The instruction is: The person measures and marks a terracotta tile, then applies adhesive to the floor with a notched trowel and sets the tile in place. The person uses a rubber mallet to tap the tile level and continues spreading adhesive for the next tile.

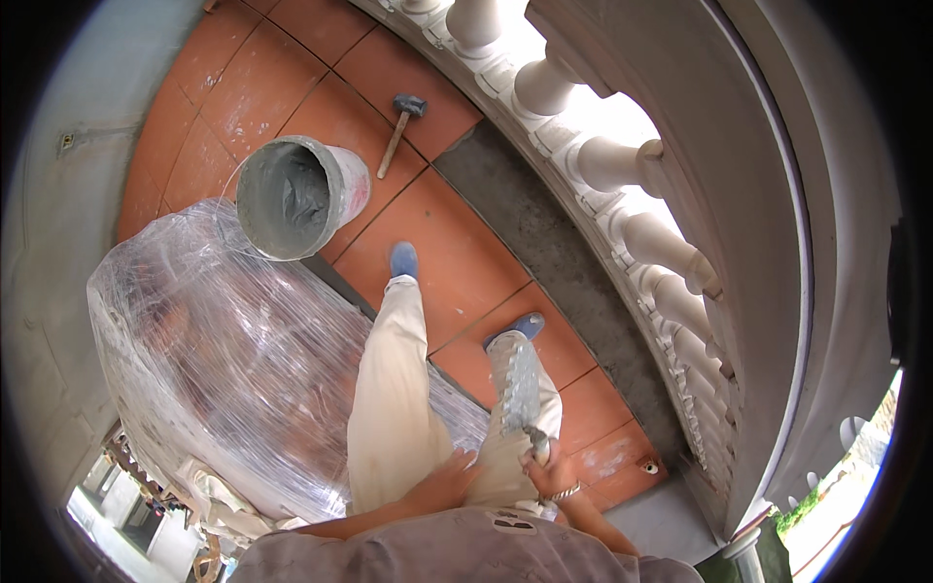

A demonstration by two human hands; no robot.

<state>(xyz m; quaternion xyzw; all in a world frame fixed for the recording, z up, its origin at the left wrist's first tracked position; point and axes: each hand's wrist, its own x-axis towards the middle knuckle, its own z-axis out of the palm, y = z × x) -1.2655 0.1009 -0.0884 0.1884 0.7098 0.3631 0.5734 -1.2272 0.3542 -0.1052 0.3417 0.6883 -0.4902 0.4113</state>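
My right hand (552, 472) grips the handle of a notched trowel (522, 387). Its grey, mortar-smeared blade points away from me, over my right leg, with the notches along one side. A beaded bracelet circles that wrist. My left hand (447, 480) lies on the upper part of my left thigh, fingers stretched out and holding nothing. Ahead and to the left, a white bucket (348, 189) contains grey mortar (301, 194), its rim coated in the same grey. Beyond my feet, a mallet (399, 131) with a dark head and wooden handle lies on the tiles.
Large terracotta tiles (457, 243) lie under my feet. A bare grey strip (544, 223) runs beside a white balustrade (622, 160) on the right. To the left stands a bulky plastic-wrapped object (224, 340), near a pale wall (58, 223).
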